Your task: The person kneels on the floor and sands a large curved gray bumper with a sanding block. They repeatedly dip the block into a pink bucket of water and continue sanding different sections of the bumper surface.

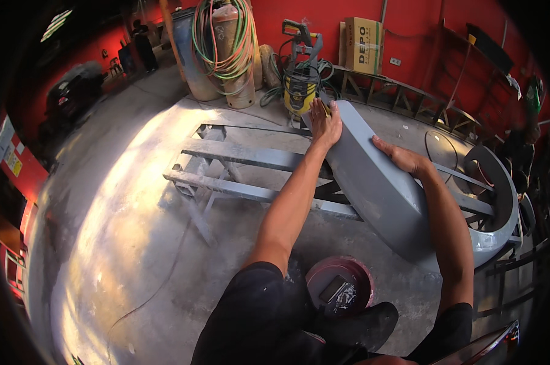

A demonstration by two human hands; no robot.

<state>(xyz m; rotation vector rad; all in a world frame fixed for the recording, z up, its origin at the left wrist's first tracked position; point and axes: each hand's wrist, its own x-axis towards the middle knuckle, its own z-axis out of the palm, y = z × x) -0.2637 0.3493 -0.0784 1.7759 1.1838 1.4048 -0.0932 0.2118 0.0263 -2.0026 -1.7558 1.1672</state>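
A long, curved grey bumper-like car panel point(381, 185) slants across the view from the top centre to the lower right. My left hand point(327, 126) presses on its far end, fingers stretched forward and thumb to the right. A yellowish sliver shows between thumb and fingers; what it is I cannot make out. On the panel's right edge lies my right hand point(406, 159), thumb on top, its other fingers partly hidden behind the forearm and edge. Beneath the panel stands a grey metal rack point(244, 155). A reddish round tub point(370, 286) with a dark rectangular block inside sits on the floor.
Behind the rack are a yellow-and-black pressure washer point(299, 91), a gas cylinder point(235, 79) draped with coiled hoses point(205, 48) and a blue drum point(196, 73). A cardboard box point(351, 55) rests on a metal frame by the red wall. A person point(143, 45) stands far left.
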